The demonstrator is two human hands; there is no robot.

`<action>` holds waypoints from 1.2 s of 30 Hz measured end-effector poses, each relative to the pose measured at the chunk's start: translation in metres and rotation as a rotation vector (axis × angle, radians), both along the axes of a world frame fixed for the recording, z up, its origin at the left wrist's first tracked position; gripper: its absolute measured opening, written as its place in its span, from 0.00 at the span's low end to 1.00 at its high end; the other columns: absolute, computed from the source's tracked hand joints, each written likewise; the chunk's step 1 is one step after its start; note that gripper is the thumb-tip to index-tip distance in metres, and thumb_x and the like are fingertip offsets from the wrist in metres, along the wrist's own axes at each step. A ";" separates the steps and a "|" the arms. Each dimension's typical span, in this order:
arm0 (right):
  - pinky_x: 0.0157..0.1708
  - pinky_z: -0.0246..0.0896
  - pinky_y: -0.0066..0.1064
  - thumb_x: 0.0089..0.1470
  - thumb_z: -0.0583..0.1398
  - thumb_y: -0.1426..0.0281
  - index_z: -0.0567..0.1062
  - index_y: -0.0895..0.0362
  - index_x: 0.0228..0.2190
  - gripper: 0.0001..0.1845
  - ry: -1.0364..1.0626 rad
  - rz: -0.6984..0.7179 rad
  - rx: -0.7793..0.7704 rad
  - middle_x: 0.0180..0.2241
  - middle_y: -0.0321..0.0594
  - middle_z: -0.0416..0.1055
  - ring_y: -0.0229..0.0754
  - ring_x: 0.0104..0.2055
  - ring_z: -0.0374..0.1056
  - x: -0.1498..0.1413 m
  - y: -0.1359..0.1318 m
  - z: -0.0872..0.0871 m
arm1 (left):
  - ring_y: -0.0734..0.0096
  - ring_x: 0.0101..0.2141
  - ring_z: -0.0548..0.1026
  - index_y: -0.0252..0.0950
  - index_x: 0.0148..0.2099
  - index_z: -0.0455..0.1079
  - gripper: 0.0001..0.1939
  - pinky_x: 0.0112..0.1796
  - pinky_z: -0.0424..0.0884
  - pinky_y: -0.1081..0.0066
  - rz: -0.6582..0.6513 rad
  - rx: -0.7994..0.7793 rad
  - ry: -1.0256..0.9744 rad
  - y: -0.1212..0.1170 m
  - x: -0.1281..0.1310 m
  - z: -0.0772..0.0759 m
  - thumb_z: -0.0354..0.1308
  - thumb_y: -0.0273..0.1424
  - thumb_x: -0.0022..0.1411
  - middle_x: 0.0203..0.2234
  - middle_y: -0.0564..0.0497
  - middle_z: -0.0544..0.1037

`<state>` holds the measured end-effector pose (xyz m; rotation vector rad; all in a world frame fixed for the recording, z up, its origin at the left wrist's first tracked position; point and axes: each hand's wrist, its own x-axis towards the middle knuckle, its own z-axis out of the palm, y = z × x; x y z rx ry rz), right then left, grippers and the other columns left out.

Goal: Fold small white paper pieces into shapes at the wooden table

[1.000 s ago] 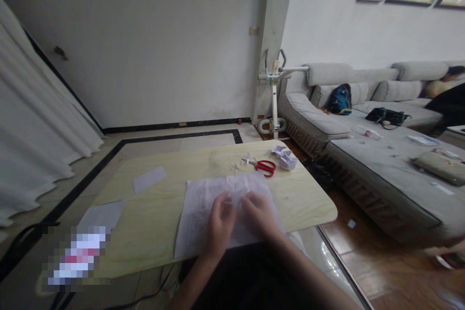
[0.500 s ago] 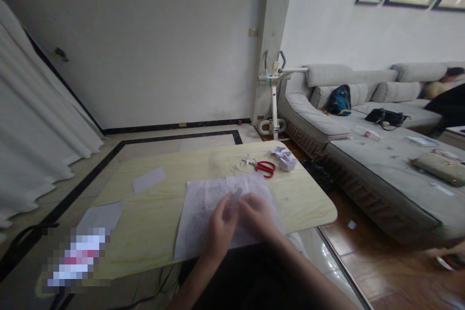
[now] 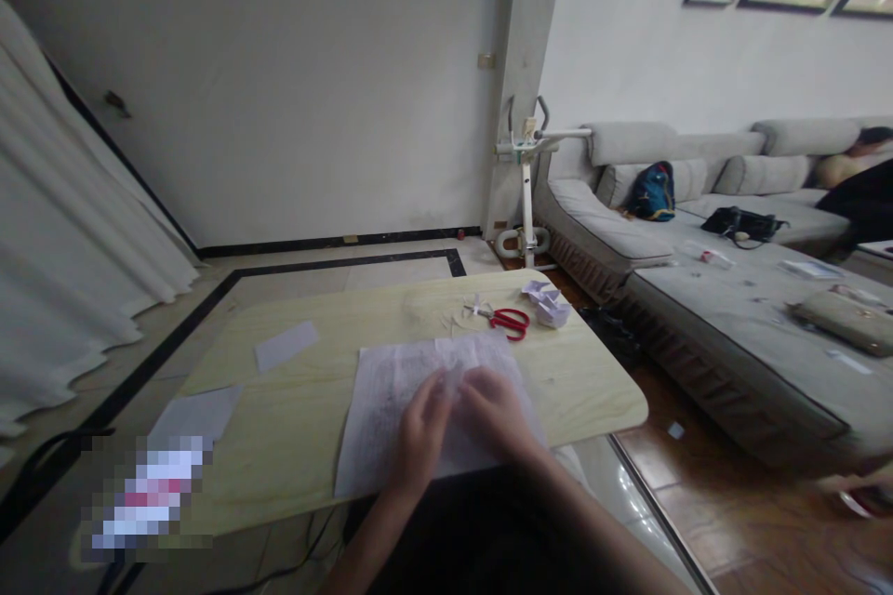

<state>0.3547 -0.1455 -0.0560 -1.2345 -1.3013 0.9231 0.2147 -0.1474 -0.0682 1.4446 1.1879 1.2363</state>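
Observation:
My left hand (image 3: 425, 418) and my right hand (image 3: 488, 404) meet above a large printed sheet of paper (image 3: 380, 390) on the table. Between their closed fingers is a small piece of white paper (image 3: 453, 379), gripped from both sides. Its exact shape is blurred and partly covered by the fingers. Beyond the sheet lie scissors with red handles (image 3: 513, 323), with thin paper scraps (image 3: 457, 323) beside the blades. Folded or crumpled white paper (image 3: 548, 305) rests near the far right corner.
The pale wooden table (image 3: 586, 390) has rounded corners. White paper pieces (image 3: 286, 346) lie on its left, near a pixelated patch. A grey sofa (image 3: 753, 325) with bags stands to the right, where a person sits (image 3: 855, 167). An exercise machine (image 3: 528, 195) stands behind the table.
Both hands stay in nearly the same place. The small paper between my fingers sits slightly lower and shows less than before.

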 end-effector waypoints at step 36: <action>0.25 0.59 0.27 0.52 0.58 0.75 0.70 0.54 0.31 0.04 -0.223 -0.046 0.399 0.24 0.33 0.66 0.37 0.25 0.61 -0.001 -0.020 0.019 | 0.66 0.30 0.78 0.38 0.45 0.71 0.09 0.33 0.75 0.69 0.114 0.461 0.390 -0.012 -0.011 0.029 0.53 0.30 0.65 0.32 0.48 0.79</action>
